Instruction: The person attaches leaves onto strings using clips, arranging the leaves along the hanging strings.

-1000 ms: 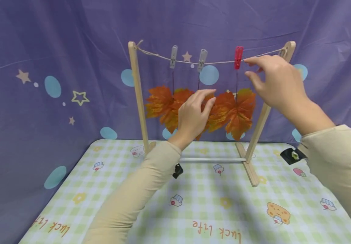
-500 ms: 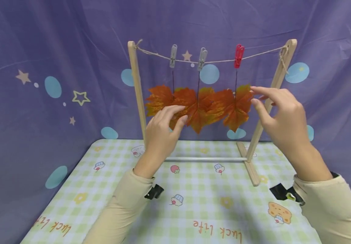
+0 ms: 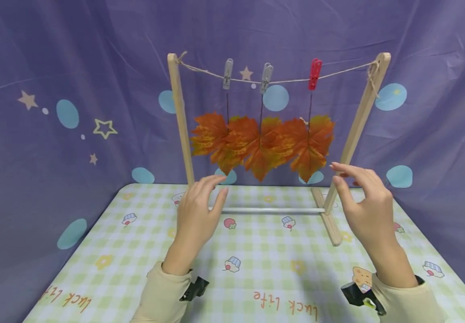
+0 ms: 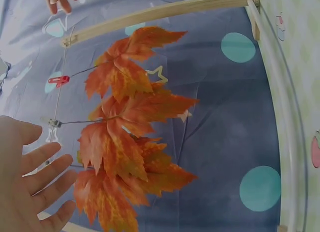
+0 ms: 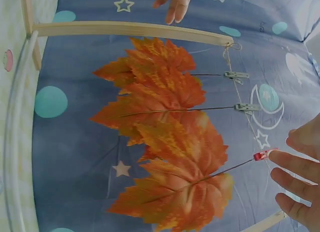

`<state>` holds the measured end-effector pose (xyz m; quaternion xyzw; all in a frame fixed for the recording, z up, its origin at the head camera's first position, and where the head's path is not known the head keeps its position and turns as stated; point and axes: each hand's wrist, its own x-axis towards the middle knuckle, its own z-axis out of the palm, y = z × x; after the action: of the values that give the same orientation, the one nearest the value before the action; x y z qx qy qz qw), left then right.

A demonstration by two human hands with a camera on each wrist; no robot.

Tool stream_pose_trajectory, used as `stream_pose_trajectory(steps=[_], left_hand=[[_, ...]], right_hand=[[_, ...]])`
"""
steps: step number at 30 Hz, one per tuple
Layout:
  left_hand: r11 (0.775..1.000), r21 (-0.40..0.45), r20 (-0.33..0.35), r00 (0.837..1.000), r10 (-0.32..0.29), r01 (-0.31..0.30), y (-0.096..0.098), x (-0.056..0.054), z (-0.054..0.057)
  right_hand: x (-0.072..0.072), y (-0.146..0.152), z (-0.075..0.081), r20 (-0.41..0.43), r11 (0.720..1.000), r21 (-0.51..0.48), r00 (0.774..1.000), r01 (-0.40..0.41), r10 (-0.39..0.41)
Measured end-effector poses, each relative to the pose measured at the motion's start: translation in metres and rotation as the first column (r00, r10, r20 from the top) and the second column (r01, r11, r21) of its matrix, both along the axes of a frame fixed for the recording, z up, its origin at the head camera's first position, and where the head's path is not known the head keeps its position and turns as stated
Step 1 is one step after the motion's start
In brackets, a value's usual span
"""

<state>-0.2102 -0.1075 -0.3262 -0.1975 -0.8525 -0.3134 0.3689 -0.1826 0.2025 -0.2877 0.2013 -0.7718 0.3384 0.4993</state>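
Observation:
Three orange maple leaves hang in a row from a string (image 3: 293, 81) on a wooden stand (image 3: 357, 121). Two grey clothespins (image 3: 227, 74) and one red clothespin (image 3: 315, 74) pinch their stems. The right leaf (image 3: 308, 146) hangs under the red clip; the leaves overlap one another. My left hand (image 3: 197, 208) is in front of the stand's left post, below the leaves, fingers relaxed and holding nothing. Near the right post, my right hand (image 3: 363, 202) is likewise relaxed, with a gap between thumb and fingers. In the wrist views each hand's fingers are spread, apart from the leaves.
A white rod (image 3: 273, 210) joins the stand's feet low down. The right wooden foot (image 3: 327, 220) rests on a green checked tablecloth (image 3: 265, 255). Behind stands a purple curtain (image 3: 95, 58) with stars and blue dots.
Both hands have moved down and away from the clips and leaves, the left one also to the left. The leaves, swaying slightly, hang from the string throughout.

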Motion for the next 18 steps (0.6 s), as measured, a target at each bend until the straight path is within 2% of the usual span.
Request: stream_pose_trajectory(steps=[6,11,18], left_hand=[[0.996,-0.056,-0.054,0.996,0.068,-0.071,-0.012,0.008,-0.01],[0.988,-0.099,-0.06,0.992,0.109,-0.115,-0.023,0.016,-0.02],[0.986,-0.122,-0.04,0.993,0.107,-0.111,-0.027,0.019,-0.03]], right_hand=[[0.008,-0.001,-0.02,-0.028,1.0,-0.013,1.0,-0.009,0.009],[0.011,0.001,-0.029,-0.062,1.0,-0.021,0.998,-0.009,0.008],[0.007,0.01,-0.047,-0.061,1.0,0.0,0.998,-0.03,0.03]])
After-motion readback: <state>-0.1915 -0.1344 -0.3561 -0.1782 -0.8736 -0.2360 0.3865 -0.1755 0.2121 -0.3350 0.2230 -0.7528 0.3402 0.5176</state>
